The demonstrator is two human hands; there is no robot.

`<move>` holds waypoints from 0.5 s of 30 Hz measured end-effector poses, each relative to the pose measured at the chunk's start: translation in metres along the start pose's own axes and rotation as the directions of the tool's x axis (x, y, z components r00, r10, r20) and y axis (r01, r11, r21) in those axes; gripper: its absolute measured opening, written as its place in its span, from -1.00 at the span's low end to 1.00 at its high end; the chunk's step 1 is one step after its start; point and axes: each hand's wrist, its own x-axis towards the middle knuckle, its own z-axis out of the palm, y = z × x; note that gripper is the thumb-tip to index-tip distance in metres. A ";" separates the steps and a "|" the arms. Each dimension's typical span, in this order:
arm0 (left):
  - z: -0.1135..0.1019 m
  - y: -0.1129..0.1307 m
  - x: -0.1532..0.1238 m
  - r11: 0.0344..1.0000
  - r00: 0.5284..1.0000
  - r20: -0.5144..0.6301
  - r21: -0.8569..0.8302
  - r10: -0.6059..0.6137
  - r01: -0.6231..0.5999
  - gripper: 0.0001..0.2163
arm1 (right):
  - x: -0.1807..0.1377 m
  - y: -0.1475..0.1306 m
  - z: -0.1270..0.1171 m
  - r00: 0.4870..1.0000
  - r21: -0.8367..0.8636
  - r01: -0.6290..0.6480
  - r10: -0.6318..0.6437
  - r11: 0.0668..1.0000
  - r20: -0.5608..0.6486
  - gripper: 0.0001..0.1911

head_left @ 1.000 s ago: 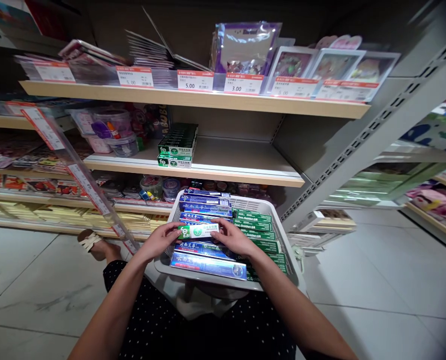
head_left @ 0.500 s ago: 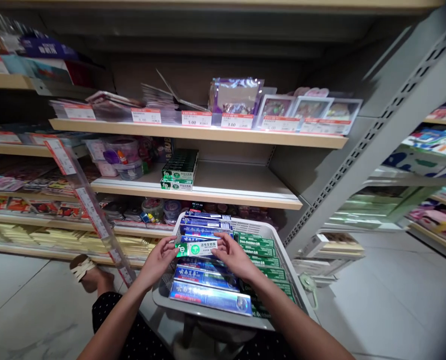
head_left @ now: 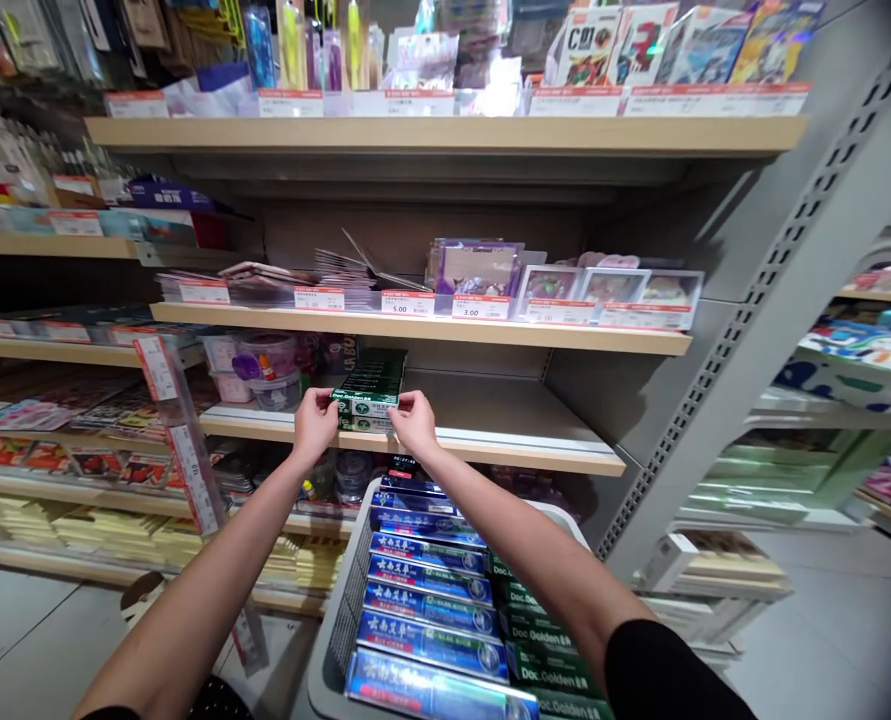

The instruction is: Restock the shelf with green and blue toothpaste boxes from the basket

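My left hand and my right hand reach to the lower shelf, fingers closed on the two ends of a green-and-white toothpaste box. That box is at the front of a stack of matching toothpaste boxes; whether it rests fully on the boxes under it I cannot tell. Below my arms stands a grey plastic basket. Blue toothpaste boxes lie in a row on its left side, green Doc.Golden boxes on its right, partly hidden by my right forearm.
Clear tubs stand left of the stack. Bare shelf surface extends to its right. Above runs a wooden shelf edge with price tags and small packets. A slotted metal upright borders the right. A strip of price labels hangs at left.
Both hands have moved from above the basket forward to the shelf with the toothpaste box. The box has been tipped, so its green Doc.Golden side shows. The camera view has tilted upward.
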 end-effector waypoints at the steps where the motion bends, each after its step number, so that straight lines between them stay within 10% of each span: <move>1: 0.003 -0.005 0.003 0.999 1.000 -0.007 0.050 -0.005 0.006 -0.81 | 0.002 0.002 0.004 1.000 -0.047 0.000 -0.001 0.999 -0.020 -0.80; 15: 0.018 -0.023 0.011 0.985 0.998 -0.021 0.157 -0.064 0.066 -0.81 | 0.010 0.018 0.014 0.999 -0.155 0.013 -0.019 0.988 -0.042 -0.82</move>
